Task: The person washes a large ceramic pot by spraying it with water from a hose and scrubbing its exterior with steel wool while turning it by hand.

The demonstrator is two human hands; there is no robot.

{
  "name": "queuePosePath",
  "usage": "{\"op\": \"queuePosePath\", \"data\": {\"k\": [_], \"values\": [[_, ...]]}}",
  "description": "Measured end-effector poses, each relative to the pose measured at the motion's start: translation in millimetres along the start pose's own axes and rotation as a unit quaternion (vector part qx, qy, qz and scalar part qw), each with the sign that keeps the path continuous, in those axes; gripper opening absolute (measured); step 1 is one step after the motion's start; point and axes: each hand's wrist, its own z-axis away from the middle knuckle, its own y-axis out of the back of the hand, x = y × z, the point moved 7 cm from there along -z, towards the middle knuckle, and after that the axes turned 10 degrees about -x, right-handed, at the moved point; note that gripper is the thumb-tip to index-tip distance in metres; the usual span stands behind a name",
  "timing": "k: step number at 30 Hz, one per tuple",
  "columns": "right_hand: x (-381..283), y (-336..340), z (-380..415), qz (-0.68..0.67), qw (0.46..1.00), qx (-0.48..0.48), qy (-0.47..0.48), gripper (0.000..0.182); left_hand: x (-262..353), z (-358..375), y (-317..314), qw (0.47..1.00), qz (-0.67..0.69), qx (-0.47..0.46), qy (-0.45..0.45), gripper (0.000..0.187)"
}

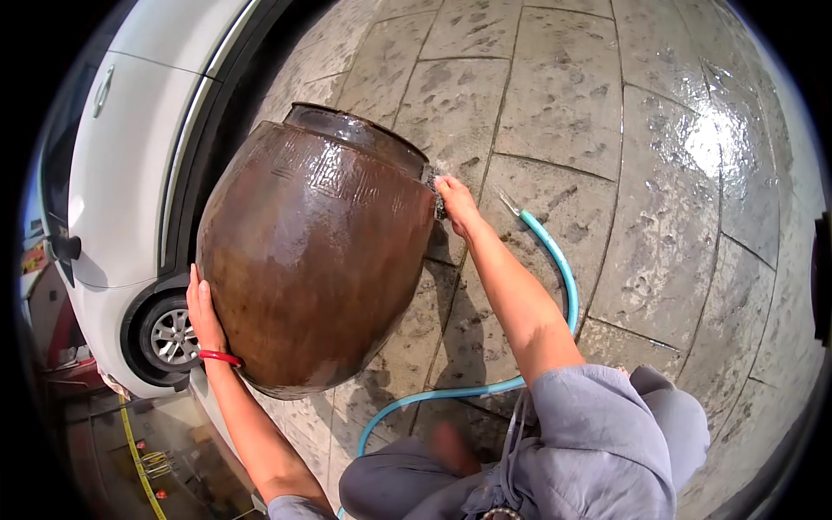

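A large brown glazed clay jar (312, 251) lies tilted on the paving, wet and shiny, its dark rim (364, 134) toward the far side. My left hand (204, 314), with a red bangle at the wrist, rests flat against the jar's lower left side, fingers stretched out. At the right of the jar's neck, my right hand (456, 204) is closed around a grey scouring pad (439, 206) pressed to the jar. The pad is partly hidden by the fingers. A blue hose (562, 260) lies just right of that hand, water coming from its end.
A white car (130, 165) stands close on the left, its wheel (171, 336) beside my left hand. Wet stone paving (555, 104) spreads ahead and right. The hose curves between the jar and my legs. A yellow strip (137, 451) is at lower left.
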Motion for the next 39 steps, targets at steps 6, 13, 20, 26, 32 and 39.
{"op": "queuePosePath", "data": {"k": [6,13,20,26,32,39], "values": [[-119,-86,91,-0.045,0.948,0.003,0.314,0.016,10,-5,-1,1.0,0.0,0.005,0.006,0.052],[-90,-64,83,0.151,0.938,0.08,0.302,0.017,-10,-14,3,1.0,0.002,0.001,0.013,0.054],[-110,-49,-30,0.174,0.963,-0.04,0.201,0.036,-21,-2,5,0.999,0.028,0.002,0.039,0.058],[-116,-53,-31,0.164,0.969,-0.052,0.175,0.039,-108,97,48,0.976,0.007,0.197,0.091,0.058],[-116,-47,-22,0.139,0.968,-0.017,0.209,0.04,-189,235,-103,0.725,0.627,0.212,0.19,0.061],[-91,-26,-31,0.062,0.983,0.026,0.172,0.038,-205,227,-99,0.706,0.599,0.301,0.228,0.047]]}}
